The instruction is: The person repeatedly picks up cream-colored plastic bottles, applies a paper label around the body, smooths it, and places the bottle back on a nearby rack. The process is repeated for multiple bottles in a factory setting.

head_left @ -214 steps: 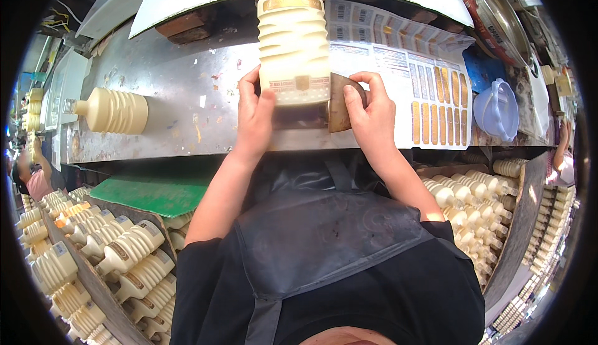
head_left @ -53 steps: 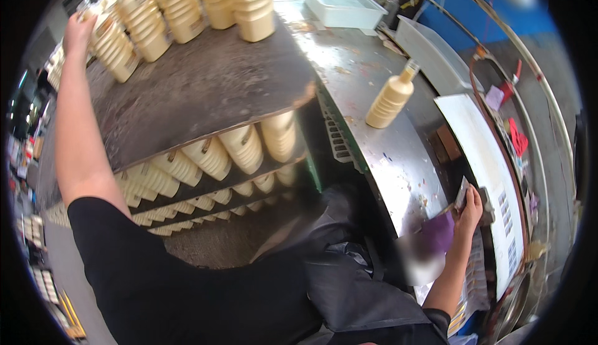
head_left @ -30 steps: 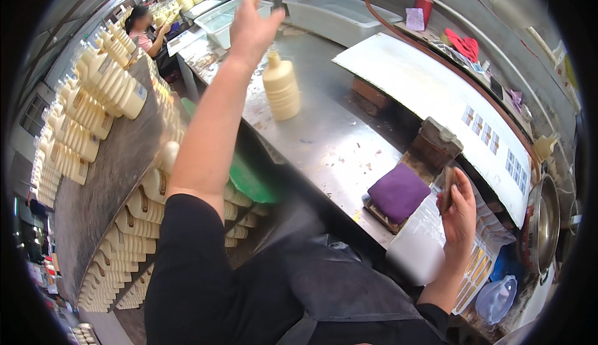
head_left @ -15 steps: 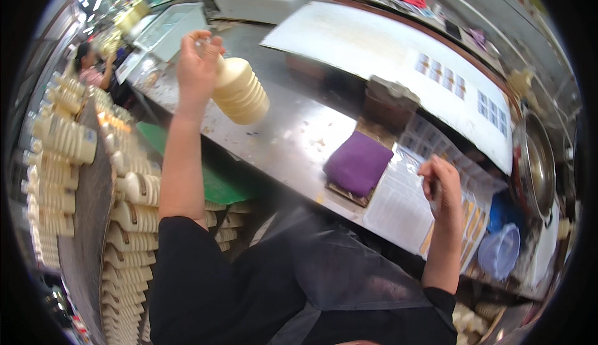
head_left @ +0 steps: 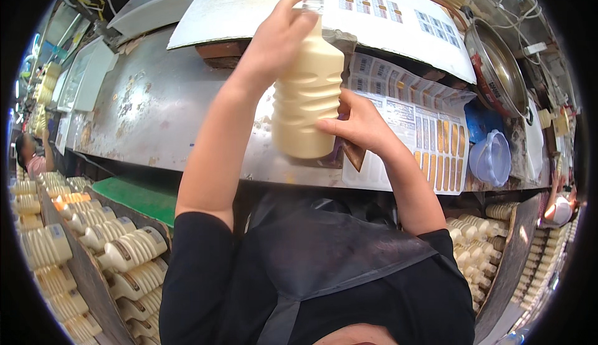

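Note:
Upright in front of me, above the metal worktable (head_left: 156, 121), is a cream ribbed plastic bottle (head_left: 305, 105) with a clear threaded neck. My left hand (head_left: 277, 40) is closed round its neck and shoulder. My right hand (head_left: 358, 121) grips the lower right side, thumb on the near face and forefinger at the edge; its other fingers are partly hidden. Behind the bottle, the purple cloth is almost wholly covered, and a corner of its brown board (head_left: 354, 155) shows below my right hand. To the right lie sheets of labels (head_left: 389, 118) with gold strips.
A long white board (head_left: 249, 9) with label pieces on it runs along the back. A large metal basin (head_left: 498, 65) and a translucent blue tub (head_left: 491, 158) stand at right. Stacked cream bottles (head_left: 134, 248) fill bins on both sides. Another person (head_left: 34, 158) is far left.
My view has turned left to right. The bottle has come from the far left to the middle, now upright. My right hand has moved from over the label sheets onto the bottle.

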Demonstrator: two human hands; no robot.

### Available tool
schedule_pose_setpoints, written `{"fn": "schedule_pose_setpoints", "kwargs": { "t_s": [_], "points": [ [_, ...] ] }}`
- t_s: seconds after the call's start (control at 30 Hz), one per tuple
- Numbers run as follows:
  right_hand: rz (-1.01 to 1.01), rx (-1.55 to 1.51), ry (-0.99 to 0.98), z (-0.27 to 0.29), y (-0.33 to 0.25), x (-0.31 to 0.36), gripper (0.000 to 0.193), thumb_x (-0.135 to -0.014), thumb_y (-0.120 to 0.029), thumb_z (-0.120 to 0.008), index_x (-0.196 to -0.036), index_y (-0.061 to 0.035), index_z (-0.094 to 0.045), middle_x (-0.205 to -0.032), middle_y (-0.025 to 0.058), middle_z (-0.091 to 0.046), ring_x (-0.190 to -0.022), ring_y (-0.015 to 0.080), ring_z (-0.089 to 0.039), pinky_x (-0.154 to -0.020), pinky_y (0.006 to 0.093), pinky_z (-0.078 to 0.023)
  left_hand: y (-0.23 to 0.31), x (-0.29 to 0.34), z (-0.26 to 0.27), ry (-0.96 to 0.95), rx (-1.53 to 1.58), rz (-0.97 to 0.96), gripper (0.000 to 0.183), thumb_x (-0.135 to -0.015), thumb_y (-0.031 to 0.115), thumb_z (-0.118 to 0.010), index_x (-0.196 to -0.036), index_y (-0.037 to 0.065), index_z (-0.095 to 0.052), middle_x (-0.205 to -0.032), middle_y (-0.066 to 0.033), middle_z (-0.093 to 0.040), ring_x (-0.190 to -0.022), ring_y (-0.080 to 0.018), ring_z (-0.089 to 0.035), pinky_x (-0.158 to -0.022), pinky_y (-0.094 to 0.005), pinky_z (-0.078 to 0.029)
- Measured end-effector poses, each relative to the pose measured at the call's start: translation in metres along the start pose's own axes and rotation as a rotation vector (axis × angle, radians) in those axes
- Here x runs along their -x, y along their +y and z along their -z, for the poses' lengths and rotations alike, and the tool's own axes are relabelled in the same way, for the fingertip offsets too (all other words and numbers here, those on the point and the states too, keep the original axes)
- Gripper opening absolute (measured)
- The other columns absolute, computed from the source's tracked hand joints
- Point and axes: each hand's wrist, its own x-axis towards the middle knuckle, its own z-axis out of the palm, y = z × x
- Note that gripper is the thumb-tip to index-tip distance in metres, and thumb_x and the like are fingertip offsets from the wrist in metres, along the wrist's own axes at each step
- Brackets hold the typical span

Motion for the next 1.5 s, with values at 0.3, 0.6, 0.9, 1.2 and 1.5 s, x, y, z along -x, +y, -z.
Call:
{"fn": "schedule_pose_setpoints", "kwargs": {
  "t_s": [0.3, 0.6, 0.9, 1.2, 1.5],
  "points": [
    [-0.168, -0.07, 0.063, -0.002, 0.02, 0.005, 0.052, -0.089, -0.032, -0.072, -0.124, 0.0055, -0.064, -0.11, 0.0154, -0.073, -0.098, 0.0194, -0.069, -0.088, 0.0339, -0.055, -0.06, 0.087, -0.004, -0.048, 0.342, 0.218, 0.092, -0.094, 0.022, -0.072, -0.164, 0.008, -0.014, -0.148, -0.0218, -0.047, -0.135, -0.0283, -0.049, -0.114, -0.0409, -0.039],
    [-0.132, -0.144, 0.357, -0.013, 0.026, 0.031, 0.062, -0.098, -0.026, -0.064, -0.151, -0.0005, -0.044, -0.112, 0.0191, -0.073, -0.096, 0.017, -0.069, -0.086, 0.0318, -0.054, -0.059, 0.082, -0.037, -0.026, 0.371, 0.311, 0.095, -0.087, 0.015, -0.073, -0.161, 0.003, -0.015, -0.143, -0.0215, -0.052, -0.129, -0.0273, -0.057, -0.107, -0.0385, -0.048],
    [-0.032, 0.02, 0.43, -0.023, 0.024, 0.031, 0.077, -0.092, -0.035, -0.07, -0.154, 0.0011, -0.039, -0.124, 0.0295, -0.067, -0.101, 0.0327, -0.072, -0.089, 0.0383, -0.054, -0.067, 0.096, -0.041, -0.038, 0.155, 0.16, 0.1, -0.087, 0.017, -0.07, -0.163, 0.001, -0.007, -0.148, -0.0236, -0.048, -0.129, -0.0293, -0.057, -0.109, -0.0391, -0.046],
    [0.066, 0.157, 0.5, -0.033, 0.031, 0.048, 0.066, -0.096, -0.032, -0.066, -0.149, 0.0012, -0.046, -0.135, 0.0275, -0.062, -0.124, 0.0401, -0.062, -0.104, 0.0415, -0.048, -0.071, 0.115, -0.045, 0.027, 0.098, 0.088, 0.088, -0.092, 0.02, -0.065, -0.162, 0.002, -0.015, -0.147, -0.0253, -0.05, -0.129, -0.0304, -0.058, -0.108, -0.0396, -0.047],
    [0.206, 0.353, 0.501, -0.012, 0.049, 0.073, 0.032, -0.096, -0.015, -0.068, -0.125, -0.0024, -0.069, -0.102, 0.0134, -0.073, -0.066, 0.0176, -0.063, -0.066, 0.0295, -0.052, -0.07, 0.124, -0.045, 0.079, 0.068, 0.136, 0.089, -0.091, 0.026, -0.068, -0.162, 0.002, -0.02, -0.154, -0.0231, -0.042, -0.136, -0.0298, -0.049, -0.113, -0.0396, -0.04]
  ]
}}
